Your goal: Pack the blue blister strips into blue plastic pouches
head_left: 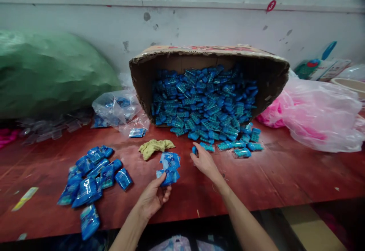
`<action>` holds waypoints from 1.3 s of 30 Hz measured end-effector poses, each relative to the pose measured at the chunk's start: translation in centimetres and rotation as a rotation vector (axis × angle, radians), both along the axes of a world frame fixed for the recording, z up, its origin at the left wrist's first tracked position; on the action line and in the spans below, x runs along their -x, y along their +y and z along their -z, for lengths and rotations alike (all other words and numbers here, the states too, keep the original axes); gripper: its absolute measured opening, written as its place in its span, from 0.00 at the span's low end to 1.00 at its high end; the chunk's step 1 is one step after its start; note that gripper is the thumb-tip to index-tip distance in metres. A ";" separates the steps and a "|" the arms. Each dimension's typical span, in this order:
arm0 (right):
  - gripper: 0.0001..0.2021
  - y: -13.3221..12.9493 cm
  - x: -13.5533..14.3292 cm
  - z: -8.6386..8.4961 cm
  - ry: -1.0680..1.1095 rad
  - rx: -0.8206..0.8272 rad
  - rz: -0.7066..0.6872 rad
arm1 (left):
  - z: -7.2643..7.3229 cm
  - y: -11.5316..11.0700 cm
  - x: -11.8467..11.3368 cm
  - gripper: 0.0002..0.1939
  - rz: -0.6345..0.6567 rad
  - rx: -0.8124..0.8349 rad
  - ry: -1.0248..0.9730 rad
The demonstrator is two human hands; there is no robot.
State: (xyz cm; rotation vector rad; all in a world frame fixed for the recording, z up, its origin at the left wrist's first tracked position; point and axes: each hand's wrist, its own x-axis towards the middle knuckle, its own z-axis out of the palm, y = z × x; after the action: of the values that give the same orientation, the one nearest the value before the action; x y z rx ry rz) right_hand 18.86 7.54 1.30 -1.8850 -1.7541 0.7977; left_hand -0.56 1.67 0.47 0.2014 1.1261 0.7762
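My left hand point(154, 199) is closed on a blue printed packet point(170, 177) just above the front of the red table. Behind that packet lie more flat blue packets point(170, 160). My right hand point(203, 161) pinches a small blue-capped container point(194, 150) between thumb and fingers, near several loose containers point(242, 152). A cardboard box point(209, 50) lies on its side with its mouth facing me, and a heap of blue-capped containers point(199, 99) fills its lower part. Filled blue packets point(88, 191) are piled at the left.
A crumpled yellow-green cloth point(155, 147) lies on the red table point(273, 178). A large green bag point(54, 76) and a clear plastic bag point(114, 106) stand at the left. Pink items in translucent bags point(316, 110) are at the right. A white wall point(85, 23) stands behind.
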 end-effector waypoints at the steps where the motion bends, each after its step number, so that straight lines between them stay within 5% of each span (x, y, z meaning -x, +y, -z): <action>1: 0.20 -0.3 0.1 -0.3 0.112 0.019 -0.008 | 0.0 0.0 0.1 0.08 -0.015 0.012 -0.004; 6: 0.21 -3.4 1.2 -1.9 1.104 0.110 0.048 | 0.1 0.1 -0.1 0.10 -0.047 0.008 0.018; 9: 0.21 -4.8 1.9 -2.2 1.292 0.119 0.044 | 0.1 0.0 -0.3 0.12 -0.033 -0.023 0.032; 22: 0.21 -6.4 2.8 -0.9 1.044 -0.044 -0.032 | 0.2 -0.4 -0.3 0.11 -0.083 -0.113 0.019; 29: 0.19 -7.7 4.4 1.5 0.975 -0.150 0.054 | -0.2 0.0 -0.2 0.13 -0.011 -0.258 0.023; 34: 0.15 -8.3 4.9 2.8 0.731 -0.298 0.074 | -0.1 0.1 0.1 0.13 -0.039 -0.178 -0.047; 39: 0.17 -8.6 4.8 2.6 0.875 -0.099 -0.002 | -0.1 0.3 0.4 0.11 0.018 -0.183 -0.001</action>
State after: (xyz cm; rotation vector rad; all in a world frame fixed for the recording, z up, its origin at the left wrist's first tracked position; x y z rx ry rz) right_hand 14.08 -1.07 -1.28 -1.1682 -1.1966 1.2562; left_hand -0.91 1.99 0.57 0.3642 1.0514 0.8637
